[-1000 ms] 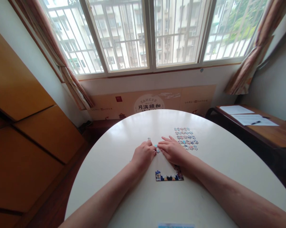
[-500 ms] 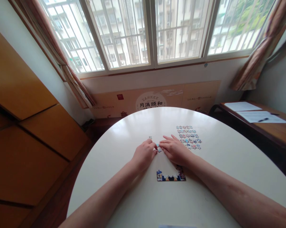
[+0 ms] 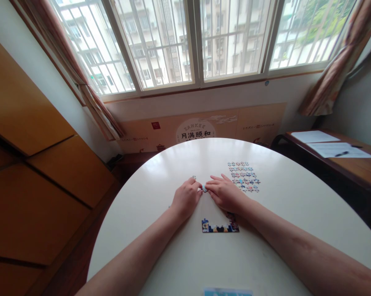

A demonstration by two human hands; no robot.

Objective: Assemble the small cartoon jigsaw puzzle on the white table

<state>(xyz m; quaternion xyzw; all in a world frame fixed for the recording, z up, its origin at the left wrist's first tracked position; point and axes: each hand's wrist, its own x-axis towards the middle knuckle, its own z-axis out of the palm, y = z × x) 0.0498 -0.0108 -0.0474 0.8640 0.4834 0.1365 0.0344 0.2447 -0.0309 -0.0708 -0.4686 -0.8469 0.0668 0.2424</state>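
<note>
On the white round table (image 3: pixel 160 172), my left hand (image 3: pixel 187 198) is closed, thumb and fingertips pinching a small light-blue puzzle piece (image 3: pixel 204 189). My right hand (image 3: pixel 226 194) lies palm down with fingers stretched out, its fingertips touching the same piece from the right. Just beyond my left fingers lies another puzzle piece (image 3: pixel 194 177). Nearer me is a partly joined puzzle (image 3: pixel 220 230), a dark bottom strip with short sides rising at left and right. My right wrist hides part of its right side.
Rows of loose puzzle pieces (image 3: pixel 242 169) lie beyond my right hand. A blue-and-white flat item (image 3: pixel 228 292) shows at the bottom edge. To the right, a wooden side table (image 3: pixel 367 166) bears papers (image 3: pixel 339 150) and pens. Cabinets (image 3: pixel 31 197) stand at the left.
The view has tilted slightly, showing more of the blue-and-white item at the bottom. Both hands stay together around the small piece, with the fingertips shifted only a little.
</note>
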